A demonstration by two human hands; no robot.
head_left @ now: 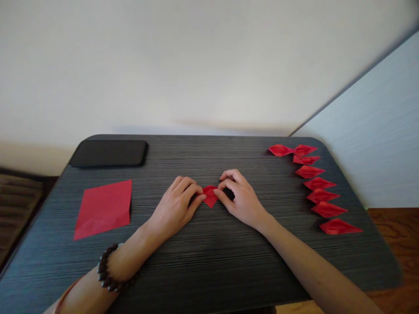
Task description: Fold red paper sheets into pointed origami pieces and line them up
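Note:
A small folded piece of red paper (pixel 210 195) lies at the middle of the dark striped table (pixel 209 257). My left hand (pixel 176 205) presses on its left side with the fingers drawn together. My right hand (pixel 237 196) pinches its right edge with curled fingers. Both hands rest on the tabletop. A dark bead bracelet (pixel 109 272) circles my left wrist.
A stack of flat red paper squares (pixel 104 208) lies at the left. A black phone (pixel 109 153) sits at the far left corner. Several folded red paper pieces (pixel 316 185) form a row along the right edge. A pale wall stands behind.

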